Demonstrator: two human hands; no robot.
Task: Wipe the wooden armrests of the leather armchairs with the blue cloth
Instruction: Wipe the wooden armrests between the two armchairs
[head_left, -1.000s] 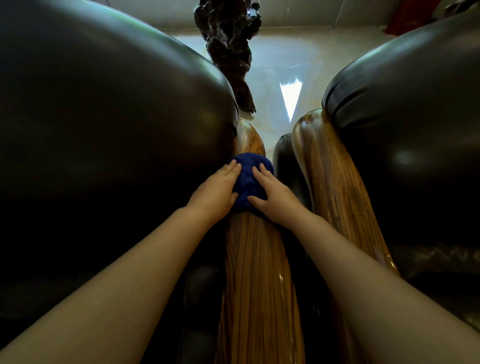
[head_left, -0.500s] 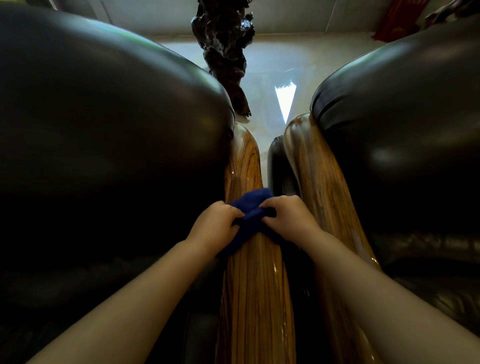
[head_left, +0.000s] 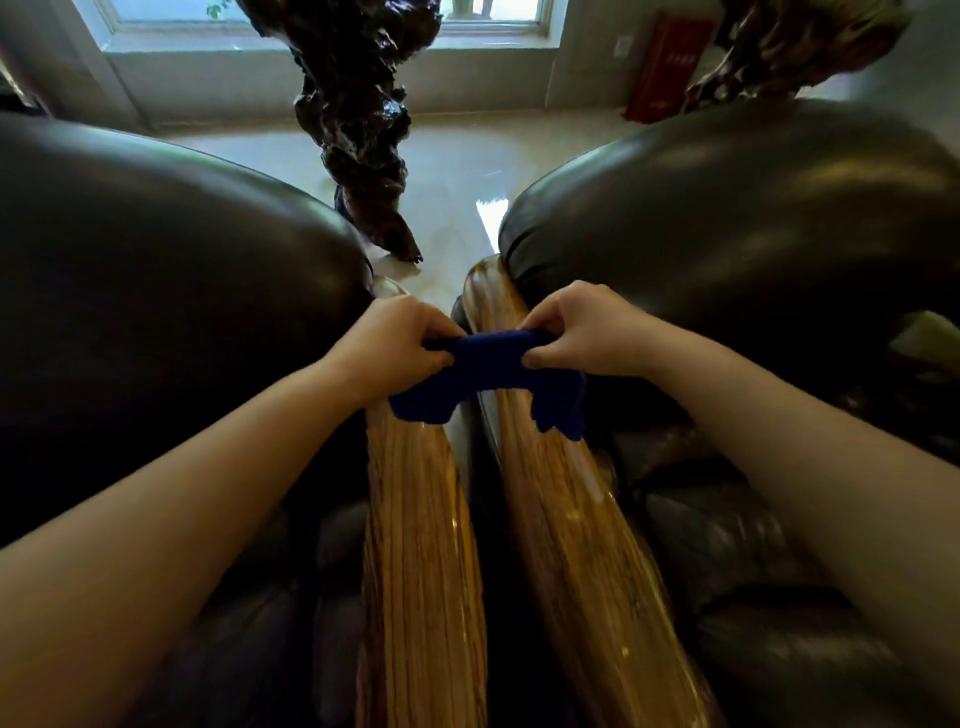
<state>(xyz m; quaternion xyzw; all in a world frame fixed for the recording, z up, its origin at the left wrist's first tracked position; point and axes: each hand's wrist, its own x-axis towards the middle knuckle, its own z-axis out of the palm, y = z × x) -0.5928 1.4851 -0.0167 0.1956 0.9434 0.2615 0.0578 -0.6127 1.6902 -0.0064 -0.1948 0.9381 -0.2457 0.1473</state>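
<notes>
Two bare forearms reach in from the lower corners toward the middle of the frame. The left hand (head_left: 387, 343) and right hand (head_left: 582, 330) each pinch one end of a blue cloth (head_left: 491, 376), stretching it into a band across the gap between two wooden armrests. The cloth's loose ends hang down, one over the left armrest (head_left: 415, 545), the other over the right armrest (head_left: 571, 519).

The step looks like spreading or refolding the cloth before more wiping. To do it well, a flat pad pressed along the grain, from the far rounded tip back toward the viewer, would likely cover the rounded top and sides without leaving streaks.

The cloth is nubby, like terry or microfibre. Both armrests are long, rounded and glossy, with streaked golden-brown grain and bright highlights. Bulging dark leather chair arms (head_left: 182, 312) fill the left and right of the frame, smooth and faintly shiny. At upper centre stands a gnarled dark carving (head_left: 358, 114) on a pale polished floor (head_left: 467, 156).
</notes>
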